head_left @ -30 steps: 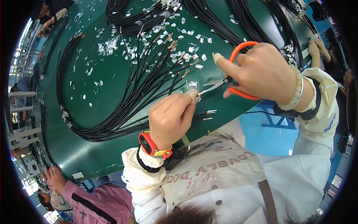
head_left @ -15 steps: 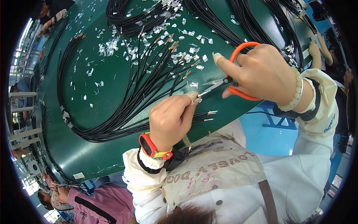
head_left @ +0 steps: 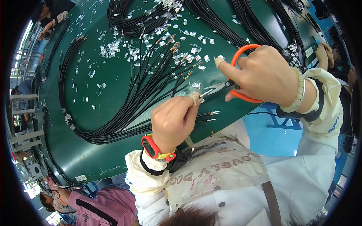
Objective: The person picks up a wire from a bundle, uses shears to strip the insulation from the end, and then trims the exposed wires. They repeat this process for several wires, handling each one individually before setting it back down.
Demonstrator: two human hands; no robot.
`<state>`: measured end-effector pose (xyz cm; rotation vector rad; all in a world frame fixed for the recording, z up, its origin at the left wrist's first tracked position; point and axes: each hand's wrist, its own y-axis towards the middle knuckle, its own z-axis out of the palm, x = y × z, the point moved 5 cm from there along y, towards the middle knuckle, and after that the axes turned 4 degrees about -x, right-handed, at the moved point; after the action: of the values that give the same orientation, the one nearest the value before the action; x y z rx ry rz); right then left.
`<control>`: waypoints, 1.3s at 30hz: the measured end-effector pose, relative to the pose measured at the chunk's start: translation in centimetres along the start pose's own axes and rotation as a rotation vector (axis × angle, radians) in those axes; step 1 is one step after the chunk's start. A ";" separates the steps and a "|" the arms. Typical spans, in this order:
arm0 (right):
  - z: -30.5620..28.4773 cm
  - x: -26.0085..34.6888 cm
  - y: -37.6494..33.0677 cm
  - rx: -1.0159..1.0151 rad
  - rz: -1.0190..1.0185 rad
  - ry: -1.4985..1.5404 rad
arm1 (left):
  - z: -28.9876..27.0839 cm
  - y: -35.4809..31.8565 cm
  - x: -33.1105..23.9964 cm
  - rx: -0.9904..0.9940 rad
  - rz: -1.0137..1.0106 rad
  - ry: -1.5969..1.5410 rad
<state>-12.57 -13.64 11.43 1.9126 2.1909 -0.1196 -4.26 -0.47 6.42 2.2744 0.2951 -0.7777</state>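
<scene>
My left hand [head_left: 174,119] pinches a black cable near its end, and the foil-wrapped tip [head_left: 206,93] pokes out past the taped fingertip. My right hand [head_left: 266,73] has its fingers through the orange handles of a pair of scissors [head_left: 218,88]. Their blades are slightly apart, with the points right by the cable tip. Left of my hands fans out a bundle of black cables [head_left: 113,126], many ends stripped to coloured wires. A few cables with silvery tips [head_left: 213,113] lie just right of my left hand.
Small foil scraps [head_left: 109,49] litter the green table [head_left: 94,162]. More coiled black cables [head_left: 128,22] lie at the far side, with other bundles [head_left: 249,19] at the far right. A person in a pink top [head_left: 105,203] sits at the lower left; other people's hands [head_left: 323,52] show at the right.
The scissors have drawn slightly back to the right from the cable tip, and their blades look a little wider apart. My left hand has stayed in place.
</scene>
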 end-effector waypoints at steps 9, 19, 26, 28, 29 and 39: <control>-0.2 0.2 -0.1 -0.043 0.023 0.001 | 0.1 0.0 -0.2 -0.019 0.055 -0.034; 1.4 0.4 0.0 0.048 0.074 0.145 | 0.3 -0.1 -0.8 0.014 0.169 0.089; 4.1 -0.9 0.5 0.582 0.107 0.727 | 0.2 0.0 -1.6 0.081 0.385 0.264; 5.4 -1.8 0.4 0.766 0.227 0.973 | 0.2 -0.2 -1.9 0.104 0.433 0.290; 5.7 -1.8 0.2 0.855 0.288 1.096 | 0.0 -0.2 -1.8 0.075 0.408 0.237; 5.0 0.5 1.5 -0.404 0.140 1.686 | 0.1 -0.7 0.9 -0.042 -0.129 -0.178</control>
<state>-10.58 -13.99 6.56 1.9836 2.2253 2.4839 -3.84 -0.08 5.44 2.1464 0.3733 -1.0236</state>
